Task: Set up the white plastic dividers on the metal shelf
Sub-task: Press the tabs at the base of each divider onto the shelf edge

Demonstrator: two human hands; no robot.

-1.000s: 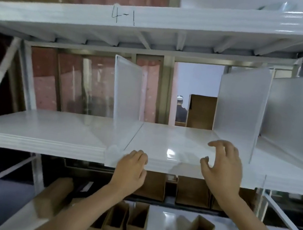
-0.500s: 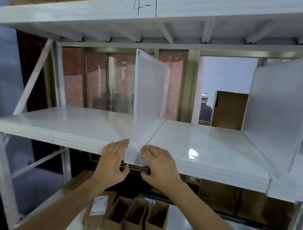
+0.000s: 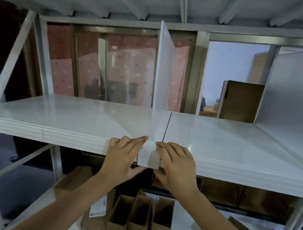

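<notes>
Two hands: both on the front clip of one divider, at the front lip of the metal shelf (image 3: 55, 134).
divider: white plastic divider (image 3: 161, 73) stands upright on the shelf deck, running front to back, just left of the dark seam (image 3: 167, 125) between two deck panels. Its front tab (image 3: 148, 156) folds down over the shelf lip.
why there: my read is that the tab hooks the lip to keep the panel from sliding or tipping; parking it beside the seam looks like a bay boundary, but I cannot confirm that.
left hand: left hand (image 3: 123, 159) flat against the lip, fingers spread along the top edge up to the tab, thumb tucked under near the tab's lower left corner. Loosely pinching lip and tab, not closed into a fist.
right hand: right hand (image 3: 175, 166) mirrors it, fingers resting on the deck edge and touching the tab's right side, thumb below. Same loose pinch.
wrists: both forearms rise from below, roughly symmetric, wrists bent back slightly.
step: seating or squaring the tab, by the look of it.
second divider: another white panel (image 3: 296, 101) already stands further right, well apart.
below: open cardboard bins (image 3: 138, 225) on the lower shelf, not involved.
risk: panel is tall and thin; uneven thumb pressure could leave it leaning.
</notes>
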